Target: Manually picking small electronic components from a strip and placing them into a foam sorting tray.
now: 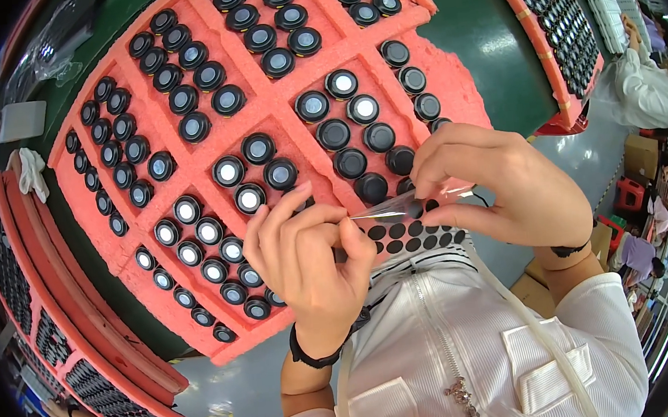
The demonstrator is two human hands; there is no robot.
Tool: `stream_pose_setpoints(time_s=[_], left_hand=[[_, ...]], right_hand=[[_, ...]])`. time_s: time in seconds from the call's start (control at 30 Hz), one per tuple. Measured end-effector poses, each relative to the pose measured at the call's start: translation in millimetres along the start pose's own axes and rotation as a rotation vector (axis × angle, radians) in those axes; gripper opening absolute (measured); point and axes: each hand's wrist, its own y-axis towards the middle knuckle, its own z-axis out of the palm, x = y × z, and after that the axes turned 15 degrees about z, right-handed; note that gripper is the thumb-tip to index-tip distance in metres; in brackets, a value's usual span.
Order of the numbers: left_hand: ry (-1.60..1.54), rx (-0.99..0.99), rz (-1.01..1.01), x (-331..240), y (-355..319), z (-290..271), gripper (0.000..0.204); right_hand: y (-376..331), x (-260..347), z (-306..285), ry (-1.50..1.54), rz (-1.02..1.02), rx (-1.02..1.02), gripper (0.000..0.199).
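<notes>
A pink foam tray (143,227) with several compartments lies before me, filled with several small round black parts (257,148), many with shiny centres. My left hand (306,255) and my right hand (493,189) are together at the tray's near right edge. Between them they hold a clear film sheet (413,237) carrying rows of small black round stickers. My right hand pinches its upper right edge; my left hand's fingers grip its left end. The sheet's lower part rests against my white jacket.
More pink trays of black parts stand at the left (31,318) and the upper right (550,35). The bench top is green (487,41). A white cloth (31,173) lies at the left. Another person in white (648,90) works at the far right.
</notes>
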Motion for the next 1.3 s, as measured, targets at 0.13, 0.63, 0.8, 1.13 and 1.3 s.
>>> stream_pose_setpoints(time_s=[0.13, 0.63, 0.8, 1.13, 1.3], left_hand=[[0.060, -0.020, 0.028, -8, 1, 0, 0.017], [0.111, 0.050, -0.035, -8, 6, 0, 0.014], [0.120, 0.151, -0.124, -10, 12, -1, 0.011], [0.085, 0.308, -0.092, -7, 25, 10, 0.014], [0.125, 0.358, -0.125, 0, 27, 13, 0.016]], right_hand=[[-3, 7, 7, -0.041, 0.068, -0.052, 0.024], [3, 3, 19, -0.102, 0.015, -0.108, 0.018], [17, -11, -17, 0.159, -0.061, 0.164, 0.017], [74, -32, -6, 0.212, 0.106, -0.135, 0.014], [105, -21, 8, -0.004, -0.111, -0.271, 0.012]])
